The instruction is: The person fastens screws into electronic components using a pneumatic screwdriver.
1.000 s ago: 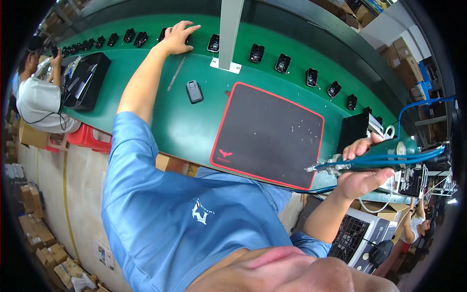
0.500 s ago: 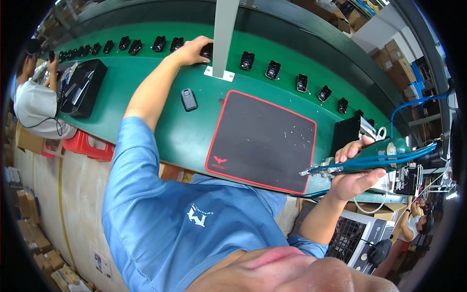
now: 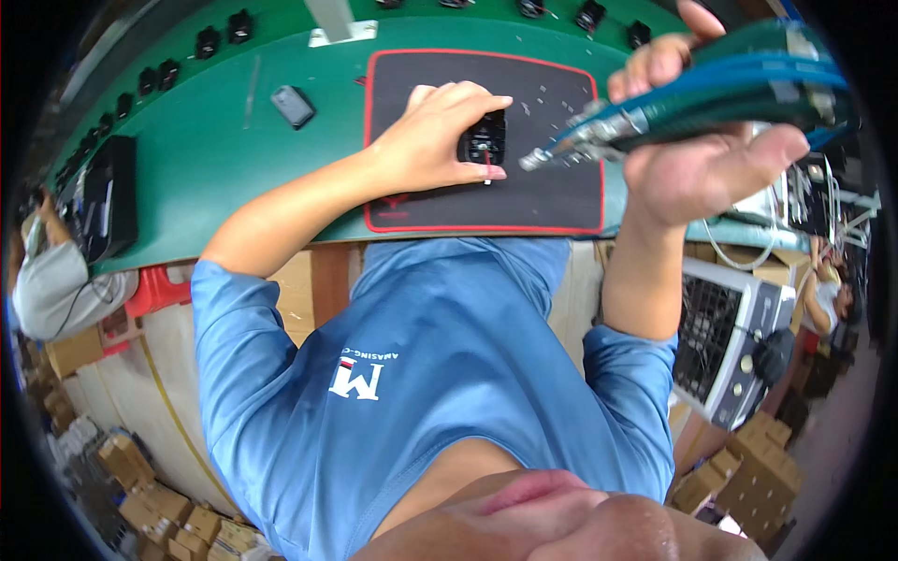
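On the black mat with a red border [image 3: 552, 201], my left hand [image 3: 435, 136] grips a small black plastic housing [image 3: 483, 142] from its left side, fingers at the far end and thumb at the near end. A red wire shows inside the housing. My right hand [image 3: 692, 178] is closed around a dark green power screwdriver [image 3: 711, 98] with blue hoses and a metal nozzle. The nozzle points left, just right of the housing and apart from it. Small light bits lie scattered on the mat. Part of the housing is hidden under my fingers.
A grey plastic case [image 3: 293, 107] lies left of the mat. More black housings [image 3: 208, 42] line the green bench's far side. A metal post [image 3: 329, 17] rises behind the mat. A black bin [image 3: 110, 201] and a co-worker [image 3: 61, 285] are at far left.
My left hand has brought a black housing from the back row by the post onto the mat. My right hand and the screwdriver have come nearer to it. The view has shifted too.
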### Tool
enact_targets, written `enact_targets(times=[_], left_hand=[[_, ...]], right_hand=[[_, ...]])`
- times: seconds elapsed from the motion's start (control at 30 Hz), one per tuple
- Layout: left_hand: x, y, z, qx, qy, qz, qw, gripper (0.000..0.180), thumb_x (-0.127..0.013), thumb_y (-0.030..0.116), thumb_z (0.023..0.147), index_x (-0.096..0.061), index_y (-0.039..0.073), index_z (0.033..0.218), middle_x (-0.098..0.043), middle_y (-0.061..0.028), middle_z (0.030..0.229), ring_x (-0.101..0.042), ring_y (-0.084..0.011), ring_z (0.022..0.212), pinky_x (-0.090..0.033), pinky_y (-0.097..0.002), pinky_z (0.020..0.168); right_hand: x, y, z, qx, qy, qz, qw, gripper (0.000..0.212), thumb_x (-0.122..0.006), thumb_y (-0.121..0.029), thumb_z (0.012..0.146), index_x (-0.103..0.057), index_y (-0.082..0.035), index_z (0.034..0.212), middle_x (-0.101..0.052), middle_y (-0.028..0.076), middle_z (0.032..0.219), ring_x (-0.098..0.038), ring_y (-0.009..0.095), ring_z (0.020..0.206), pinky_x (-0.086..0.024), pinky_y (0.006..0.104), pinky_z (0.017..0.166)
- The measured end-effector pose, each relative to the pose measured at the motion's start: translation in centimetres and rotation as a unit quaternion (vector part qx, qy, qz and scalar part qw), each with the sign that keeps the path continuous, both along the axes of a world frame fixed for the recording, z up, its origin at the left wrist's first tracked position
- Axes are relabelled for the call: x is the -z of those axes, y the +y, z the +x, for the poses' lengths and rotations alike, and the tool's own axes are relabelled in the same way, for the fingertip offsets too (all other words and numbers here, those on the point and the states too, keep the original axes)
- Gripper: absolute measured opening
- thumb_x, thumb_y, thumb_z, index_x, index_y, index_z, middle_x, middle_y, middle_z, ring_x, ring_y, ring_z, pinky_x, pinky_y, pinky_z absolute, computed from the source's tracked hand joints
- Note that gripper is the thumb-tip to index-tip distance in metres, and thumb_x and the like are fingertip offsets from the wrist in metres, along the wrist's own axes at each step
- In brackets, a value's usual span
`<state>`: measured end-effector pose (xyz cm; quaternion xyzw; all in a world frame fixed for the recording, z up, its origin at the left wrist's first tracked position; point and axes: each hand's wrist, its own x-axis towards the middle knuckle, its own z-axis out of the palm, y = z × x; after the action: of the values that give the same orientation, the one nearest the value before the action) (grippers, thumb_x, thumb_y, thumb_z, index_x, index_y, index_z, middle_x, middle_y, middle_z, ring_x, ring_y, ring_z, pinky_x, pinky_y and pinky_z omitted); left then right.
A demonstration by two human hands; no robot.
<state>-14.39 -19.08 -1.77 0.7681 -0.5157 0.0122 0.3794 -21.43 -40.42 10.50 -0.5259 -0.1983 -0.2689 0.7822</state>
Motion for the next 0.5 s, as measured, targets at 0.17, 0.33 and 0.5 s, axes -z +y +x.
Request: enact_targets(times=[0.17, 0.33, 0.5], left_hand=[[4.4, -3.1, -1.6, -0.001, 0.004, -0.015, 1.000, 0.078, -0.089, 0.042, 0.073, -0.058, 0.009, 0.137, -0.061, -0.0077, 0.122, -0.057, -0.0267, 0.116, -0.035, -0.0414, 0.097], [4.7, -3.4, -1.9, 0.016, 0.019, -0.029, 0.999, 0.079, -0.090, 0.044, 0.071, -0.060, 0.010, 0.135, -0.062, -0.0064, 0.119, -0.058, -0.0248, 0.114, -0.035, -0.0405, 0.094], [4.8, -3.5, -2.1, 0.005, 0.025, -0.017, 1.000, 0.079, -0.090, 0.044, 0.072, -0.060, 0.010, 0.136, -0.062, -0.0063, 0.120, -0.058, -0.0247, 0.115, -0.035, -0.0405, 0.094]], right_hand=[[-1.5, 4.6, -0.8, 0.128, 0.040, 0.013, 0.991, 0.093, -0.022, -0.079, 0.099, -0.058, 0.004, 0.116, -0.056, 0.007, 0.065, -0.054, 0.014, 0.056, -0.047, 0.0259, 0.052], [-0.2, 5.3, -0.5, 0.211, 0.064, 0.010, 0.975, 0.091, -0.026, -0.079, 0.098, -0.059, 0.005, 0.113, -0.056, 0.008, 0.066, -0.054, 0.016, 0.058, -0.045, 0.0268, 0.053], [1.0, 4.5, -0.4, 0.186, 0.046, -0.006, 0.981, 0.091, -0.026, -0.078, 0.098, -0.059, 0.005, 0.113, -0.056, 0.008, 0.066, -0.053, 0.016, 0.058, -0.045, 0.0267, 0.053]])
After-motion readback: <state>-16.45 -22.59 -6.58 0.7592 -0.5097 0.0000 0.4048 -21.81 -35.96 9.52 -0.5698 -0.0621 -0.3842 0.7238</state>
